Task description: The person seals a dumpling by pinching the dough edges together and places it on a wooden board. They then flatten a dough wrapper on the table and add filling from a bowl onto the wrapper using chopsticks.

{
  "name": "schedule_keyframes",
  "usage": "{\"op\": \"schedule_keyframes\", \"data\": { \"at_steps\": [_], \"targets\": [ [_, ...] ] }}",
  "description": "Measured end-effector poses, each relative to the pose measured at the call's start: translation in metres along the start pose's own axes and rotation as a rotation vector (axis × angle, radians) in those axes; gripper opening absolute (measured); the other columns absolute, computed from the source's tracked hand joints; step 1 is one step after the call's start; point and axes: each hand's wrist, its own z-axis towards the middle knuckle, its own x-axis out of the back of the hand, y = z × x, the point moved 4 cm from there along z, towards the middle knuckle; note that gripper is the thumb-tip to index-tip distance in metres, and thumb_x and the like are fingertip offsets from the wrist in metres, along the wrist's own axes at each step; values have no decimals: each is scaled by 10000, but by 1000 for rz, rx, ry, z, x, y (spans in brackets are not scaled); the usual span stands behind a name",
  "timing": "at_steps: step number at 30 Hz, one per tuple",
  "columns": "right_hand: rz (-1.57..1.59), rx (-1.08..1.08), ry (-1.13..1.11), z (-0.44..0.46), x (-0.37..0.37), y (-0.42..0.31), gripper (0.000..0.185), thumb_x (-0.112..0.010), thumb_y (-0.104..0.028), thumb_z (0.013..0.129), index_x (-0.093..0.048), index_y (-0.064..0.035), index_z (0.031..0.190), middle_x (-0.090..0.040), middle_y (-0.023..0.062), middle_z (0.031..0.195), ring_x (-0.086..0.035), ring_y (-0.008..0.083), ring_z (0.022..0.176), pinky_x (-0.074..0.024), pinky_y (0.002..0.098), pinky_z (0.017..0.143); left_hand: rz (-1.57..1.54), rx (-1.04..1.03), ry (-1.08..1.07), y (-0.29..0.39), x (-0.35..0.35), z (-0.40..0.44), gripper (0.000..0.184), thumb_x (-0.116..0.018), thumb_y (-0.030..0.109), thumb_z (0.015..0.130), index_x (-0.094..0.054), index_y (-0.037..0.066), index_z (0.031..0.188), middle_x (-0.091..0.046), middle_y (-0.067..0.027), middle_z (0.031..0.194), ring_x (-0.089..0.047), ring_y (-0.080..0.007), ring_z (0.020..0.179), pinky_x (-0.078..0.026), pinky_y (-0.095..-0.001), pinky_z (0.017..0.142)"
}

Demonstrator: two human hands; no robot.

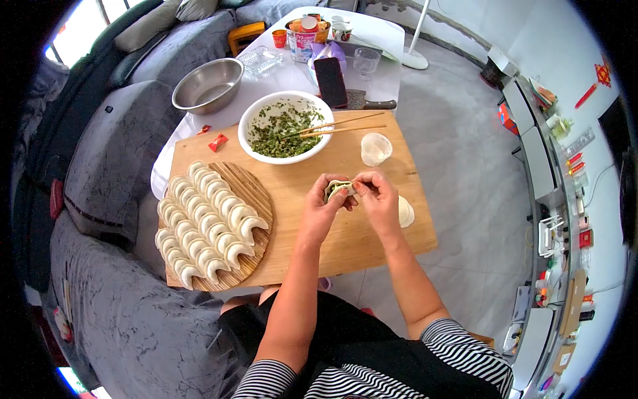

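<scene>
Between my two hands is a dumpling (pixel 337 190), its wrapper folded partly over green filling that still shows on the left side. My left hand (pixel 325 203) cradles it, with the thumb on the front. The fingertips of my right hand (pixel 375 194) pinch the wrapper's right edge. Just behind my right hand lie round dumpling wrappers (pixel 405 212), partly hidden by it. A white bowl (pixel 249 147) of chopped green filling (pixel 282 130) stands beyond my hands, with chopsticks (pixel 345 130) resting across its rim. To the left, rows of folded dumplings (pixel 207 223) cover a round wooden board (pixel 260 189).
Everything sits on a large wooden board (pixel 299 219) on a white table. A small clear cup (pixel 376 149) stands near my right hand. Farther back are a cleaver (pixel 365 101), a phone (pixel 330 82), a steel basin (pixel 208 86) and red wrappers (pixel 217 141). A grey sofa (pixel 133 319) lies left.
</scene>
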Motion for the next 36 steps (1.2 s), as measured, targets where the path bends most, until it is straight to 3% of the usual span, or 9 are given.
{"op": "schedule_keyframes", "data": {
  "at_steps": [11,19,22,26,36],
  "targets": [
    [27,23,-97,6,3,-13,42,-634,0,821,-613,18,853,-575,55,855,-559,108,732,-457,230,629,67,-22,-29,-1,-3,1,165,-538,23,899,-496,4,1058,-589,-80,897,-608,-158,736,-498,-276,642],
    [-268,91,-21,2,7,-13,32,-617,-9,830,-603,13,811,-571,62,805,-540,129,685,-446,253,608,66,-52,-7,-5,0,2,156,-543,64,911,-502,-7,1044,-597,-85,915,-624,-166,757,-501,-276,653],
    [-24,53,20,2,6,-13,37,-637,-1,808,-625,13,840,-580,66,819,-563,139,719,-463,250,640,55,-61,-7,-6,3,3,152,-543,67,912,-507,-7,1041,-598,-86,920,-623,-160,753,-503,-274,656],
    [-47,5,-22,3,7,-12,76,-655,5,792,-638,10,866,-587,67,827,-577,141,742,-473,248,665,63,-63,-13,-3,0,1,147,-540,52,909,-510,-10,1039,-599,-86,911,-623,-159,756,-505,-273,654],
    [-123,56,-44,5,2,-17,53,-653,-10,796,-604,10,798,-567,73,798,-526,137,669,-423,261,582,119,-29,-24,-1,-3,0,144,-533,11,898,-528,-22,1038,-600,-84,913,-621,-158,763,-505,-270,643]
  ]
}}
